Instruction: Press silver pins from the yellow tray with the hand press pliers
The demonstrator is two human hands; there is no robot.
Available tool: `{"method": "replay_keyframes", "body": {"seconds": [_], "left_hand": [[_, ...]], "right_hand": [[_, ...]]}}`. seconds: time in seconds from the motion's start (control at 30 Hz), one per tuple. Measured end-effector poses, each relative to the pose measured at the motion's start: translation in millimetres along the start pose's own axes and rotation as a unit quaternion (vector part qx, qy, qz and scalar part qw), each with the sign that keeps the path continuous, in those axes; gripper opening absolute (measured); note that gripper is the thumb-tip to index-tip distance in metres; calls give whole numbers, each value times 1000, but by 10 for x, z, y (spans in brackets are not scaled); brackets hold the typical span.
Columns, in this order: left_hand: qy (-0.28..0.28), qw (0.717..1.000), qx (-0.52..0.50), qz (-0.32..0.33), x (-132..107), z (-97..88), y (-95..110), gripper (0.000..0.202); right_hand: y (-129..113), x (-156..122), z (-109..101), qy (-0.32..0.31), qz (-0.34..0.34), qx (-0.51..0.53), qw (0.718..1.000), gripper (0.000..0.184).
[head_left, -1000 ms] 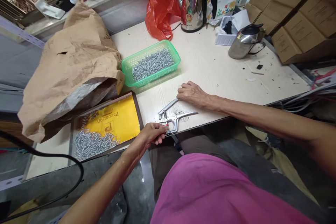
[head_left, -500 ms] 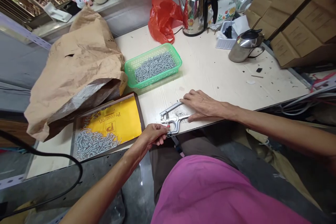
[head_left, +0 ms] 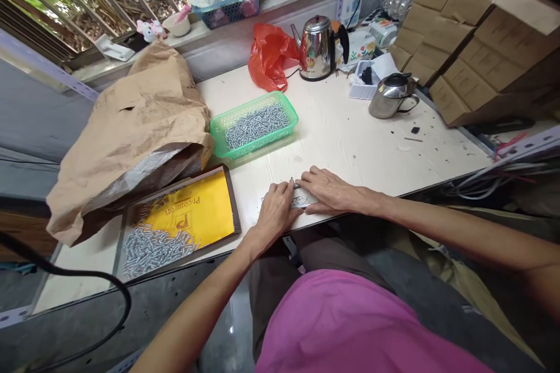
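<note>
At the table's near edge lies a silvery metal hand plier [head_left: 300,200], mostly covered by my hands. My left hand [head_left: 275,205] is closed over its head end, with the fingers on top and the thumb beneath. My right hand [head_left: 327,191] is wrapped round the handle end, fingers on the upper handle and thumb on the near side. Whether a small part sits in the plier's jaws is hidden. To the left, a shallow tray [head_left: 237,201] with a yellow printed sheet [head_left: 214,201] holds a pile of small shiny metal pieces [head_left: 153,249]. More of them fill a green plastic basket [head_left: 284,127].
A crumpled brown paper sack [head_left: 131,128] lies at the left. Behind stand a red plastic bag [head_left: 271,55], a steel kettle [head_left: 315,49], a small steel pot [head_left: 391,96] and a white tray [head_left: 361,88]. Cardboard boxes [head_left: 472,58] are stacked at the right.
My left hand has moved from below the plier's head up over it. The plier's handles, spread apart before, now look closer together under my right hand. The camera view has shifted slightly.
</note>
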State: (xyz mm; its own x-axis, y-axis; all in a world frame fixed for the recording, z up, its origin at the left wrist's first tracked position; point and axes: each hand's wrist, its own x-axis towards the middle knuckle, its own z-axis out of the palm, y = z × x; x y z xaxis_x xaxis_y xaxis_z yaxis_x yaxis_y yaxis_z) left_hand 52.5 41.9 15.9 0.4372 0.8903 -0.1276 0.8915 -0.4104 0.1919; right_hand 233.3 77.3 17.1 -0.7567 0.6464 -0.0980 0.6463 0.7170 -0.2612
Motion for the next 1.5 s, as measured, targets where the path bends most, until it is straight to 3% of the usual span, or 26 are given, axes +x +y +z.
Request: {"method": "replay_keyframes", "body": {"seconds": [0.13,0.27,0.4,0.7,0.87,0.97,1.07,1.17,1.37,1.43,1.5], "left_hand": [[-27,998,19,46,69,-42,-99,45],[-1,998,6,59,44,12,-127,23],[18,999,4,28,42,106,-117,16],[41,999,-9,-10,36,102,-88,21],[132,989,-28,-54,-102,242,34,36],[174,983,-48,-34,-204,404,199,38],[176,982,-72,-12,-265,542,358,42],[173,980,-93,-12,-299,613,457,41],[183,977,-111,-14,-344,633,498,46],[184,976,-114,-7,-349,629,492,49],[185,975,-120,3,-347,627,487,52]], "right_hand": [[-45,12,1,-5,15,3,1000,44],[-69,95,39,-3,16,3,1000,18],[-28,192,38,-28,9,22,999,22],[84,235,31,-13,-24,7,1000,27],[358,314,-81,-4,-99,22,995,49],[440,343,-109,13,-74,52,996,44],[382,389,-38,47,-21,6,999,31],[325,520,31,59,-16,-63,996,18],[343,815,-85,39,-10,-111,993,16],[226,804,-126,33,-16,-118,992,18],[12,747,-140,37,-68,-100,992,21]]}}
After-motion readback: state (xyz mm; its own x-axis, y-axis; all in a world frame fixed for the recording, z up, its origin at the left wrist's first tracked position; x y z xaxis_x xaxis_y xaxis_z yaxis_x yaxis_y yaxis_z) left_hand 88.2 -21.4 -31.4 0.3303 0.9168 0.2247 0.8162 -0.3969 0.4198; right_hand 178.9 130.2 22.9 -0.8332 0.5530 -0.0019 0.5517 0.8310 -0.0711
